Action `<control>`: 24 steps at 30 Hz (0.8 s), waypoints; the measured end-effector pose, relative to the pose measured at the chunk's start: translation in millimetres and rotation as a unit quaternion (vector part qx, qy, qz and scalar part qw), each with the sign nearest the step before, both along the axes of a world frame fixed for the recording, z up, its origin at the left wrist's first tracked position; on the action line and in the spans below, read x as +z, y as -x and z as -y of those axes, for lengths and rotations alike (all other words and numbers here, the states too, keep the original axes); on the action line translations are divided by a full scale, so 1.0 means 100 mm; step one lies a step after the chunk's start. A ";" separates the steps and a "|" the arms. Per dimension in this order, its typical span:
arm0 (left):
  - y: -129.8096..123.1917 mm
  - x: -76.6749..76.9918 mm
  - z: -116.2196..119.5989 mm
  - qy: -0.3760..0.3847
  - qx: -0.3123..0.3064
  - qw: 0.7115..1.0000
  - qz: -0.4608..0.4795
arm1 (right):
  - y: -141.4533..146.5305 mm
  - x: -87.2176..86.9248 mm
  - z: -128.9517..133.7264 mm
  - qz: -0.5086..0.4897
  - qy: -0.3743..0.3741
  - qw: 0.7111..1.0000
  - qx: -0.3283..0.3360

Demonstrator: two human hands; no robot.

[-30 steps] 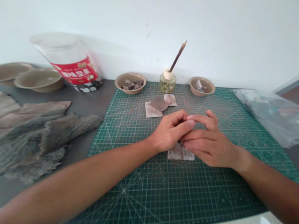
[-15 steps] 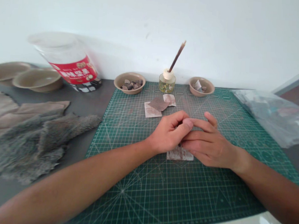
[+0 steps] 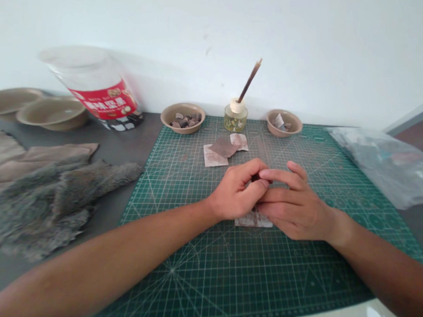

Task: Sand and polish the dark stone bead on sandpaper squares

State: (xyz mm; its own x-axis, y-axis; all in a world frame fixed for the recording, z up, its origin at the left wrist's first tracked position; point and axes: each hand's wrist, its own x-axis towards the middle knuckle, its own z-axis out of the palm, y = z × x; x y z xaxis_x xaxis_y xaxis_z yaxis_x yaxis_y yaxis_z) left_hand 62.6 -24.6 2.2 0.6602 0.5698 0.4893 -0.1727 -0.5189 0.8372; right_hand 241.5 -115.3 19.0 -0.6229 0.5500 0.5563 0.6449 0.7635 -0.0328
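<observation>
A person's left hand and right hand are meeting near the middle of a green cutting mat, the left's curled fingers closing toward the right's outstretched fingertips. The hands are pressed close together, with a small dark bit showing between them; whether they are pinching it cannot be told. A stained paper sheet is lying on the mat directly beneath the hands, partly hidden by them.

Toward the top of the mat, two paper scraps and a dark brown scrap are lying just above the hands. Along the far edge, a bowl of stones, a glass jar holding a thin stick and a second bowl are standing in a row. At upper left, a red-labelled tub is leaning beside two more bowls. A grey fur pelt is spreading across the left side, and a plastic bag is lying at right.
</observation>
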 end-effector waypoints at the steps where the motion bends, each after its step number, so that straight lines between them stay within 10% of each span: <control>1: 0.01 0.00 -0.02 -0.008 -0.001 1.000 -0.001 | 0.00 0.01 0.00 -0.005 0.002 1.000 0.002; 8: 0.23 0.06 -0.21 -0.119 0.057 0.982 -0.137 | 0.06 0.05 -0.01 -0.036 0.060 0.997 -0.014; 14: 0.57 0.08 -0.16 -0.266 -0.013 0.933 -0.241 | 0.14 -0.02 -0.02 0.013 0.129 0.989 -0.068; 24: 0.59 0.07 -0.09 -0.308 -0.037 0.897 -0.314 | 0.21 -0.02 0.02 0.055 0.191 0.973 -0.119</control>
